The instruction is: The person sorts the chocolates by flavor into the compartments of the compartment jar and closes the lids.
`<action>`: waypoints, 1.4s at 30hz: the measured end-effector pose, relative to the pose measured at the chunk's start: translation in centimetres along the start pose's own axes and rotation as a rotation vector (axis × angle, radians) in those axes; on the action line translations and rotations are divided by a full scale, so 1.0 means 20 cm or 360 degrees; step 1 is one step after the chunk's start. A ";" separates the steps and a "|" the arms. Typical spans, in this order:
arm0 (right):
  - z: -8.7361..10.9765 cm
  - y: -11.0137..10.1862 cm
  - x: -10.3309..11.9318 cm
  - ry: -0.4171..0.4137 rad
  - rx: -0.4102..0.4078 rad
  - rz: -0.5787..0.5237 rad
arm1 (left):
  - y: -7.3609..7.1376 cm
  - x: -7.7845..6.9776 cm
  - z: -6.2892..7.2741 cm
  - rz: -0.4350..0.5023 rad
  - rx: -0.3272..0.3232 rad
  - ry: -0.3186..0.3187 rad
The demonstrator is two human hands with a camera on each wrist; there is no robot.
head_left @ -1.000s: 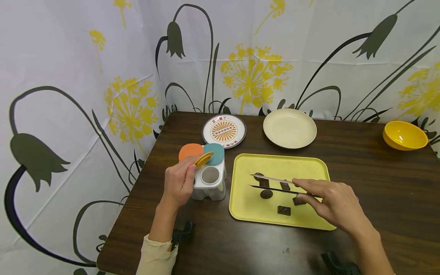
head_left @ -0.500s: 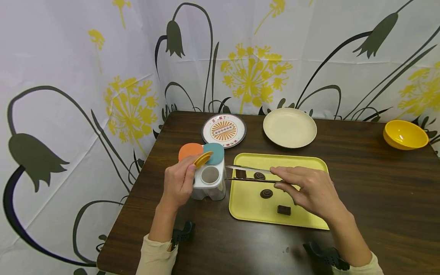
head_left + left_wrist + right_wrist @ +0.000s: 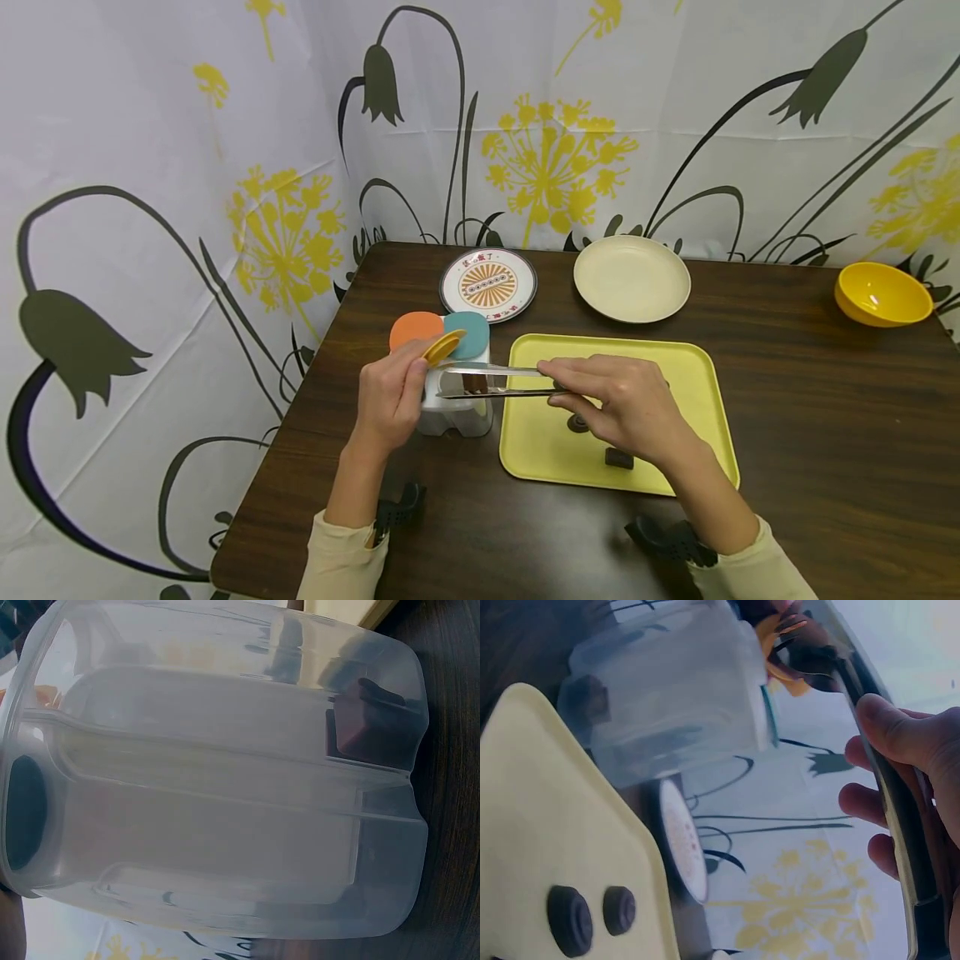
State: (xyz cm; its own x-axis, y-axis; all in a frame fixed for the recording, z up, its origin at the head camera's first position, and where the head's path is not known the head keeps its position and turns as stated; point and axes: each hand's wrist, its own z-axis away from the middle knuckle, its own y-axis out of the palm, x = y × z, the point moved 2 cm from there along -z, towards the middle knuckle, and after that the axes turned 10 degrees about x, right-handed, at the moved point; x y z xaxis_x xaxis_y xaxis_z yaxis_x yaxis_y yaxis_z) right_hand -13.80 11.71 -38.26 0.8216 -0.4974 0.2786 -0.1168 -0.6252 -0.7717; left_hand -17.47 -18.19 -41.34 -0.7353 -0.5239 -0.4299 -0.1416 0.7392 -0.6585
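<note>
My left hand (image 3: 388,402) pinches the yellow flip lid (image 3: 444,348) of a clear storage container (image 3: 461,423) and holds it raised. Tongs (image 3: 517,370) lie in my right hand (image 3: 618,404), pointing left. Between their tips is a dark brown chocolate piece (image 3: 475,382), over the container's uncovered round opening. The right wrist view shows my thumb and fingers on the two arms of the tongs (image 3: 900,817). Through the container's wall (image 3: 195,832) in the left wrist view, a dark piece (image 3: 375,727) shows at the bottom. Orange (image 3: 415,328) and teal (image 3: 468,335) lids cover other compartments.
A yellow tray (image 3: 697,417) right of the container bears more chocolates, among them a rectangular one (image 3: 619,458) and round ones (image 3: 570,920). Behind stand a patterned plate (image 3: 489,286) and a cream plate (image 3: 632,279). A yellow bowl (image 3: 883,295) sits far right.
My right hand has moved left, carrying the chocolate piece in the tongs from the tray to above the container's opening. My left hand keeps its hold on the raised lid.
</note>
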 end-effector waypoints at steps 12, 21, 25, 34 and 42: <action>-0.02 0.09 0.00 0.0030 0.0055 -0.0073 | 0.00 0.00 0.00 -0.0010 0.0004 -0.0010; -0.03 0.10 0.00 0.0078 0.0080 -0.0093 | 0.00 0.00 -0.01 -0.0030 -0.0002 0.0013; -0.03 0.10 0.00 0.0087 0.0089 -0.0117 | 0.00 0.00 -0.01 -0.0038 -0.0013 0.0037; -0.02 0.11 0.00 0.0072 0.0081 -0.0116 | 0.00 0.00 0.00 -0.0028 -0.0011 0.0026; -0.01 0.11 0.00 0.0104 0.0088 -0.0110 | 0.00 0.00 -0.01 -0.0027 -0.0006 0.0016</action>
State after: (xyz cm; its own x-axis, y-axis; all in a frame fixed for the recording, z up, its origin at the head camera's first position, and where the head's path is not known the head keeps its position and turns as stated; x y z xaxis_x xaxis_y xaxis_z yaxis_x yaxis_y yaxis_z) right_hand -14.12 10.31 -39.81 0.7883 -0.4935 0.3675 -0.0288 -0.6262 -0.7791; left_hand -17.48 -18.14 -41.18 -0.7394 -0.5322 -0.4124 -0.1568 0.7318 -0.6632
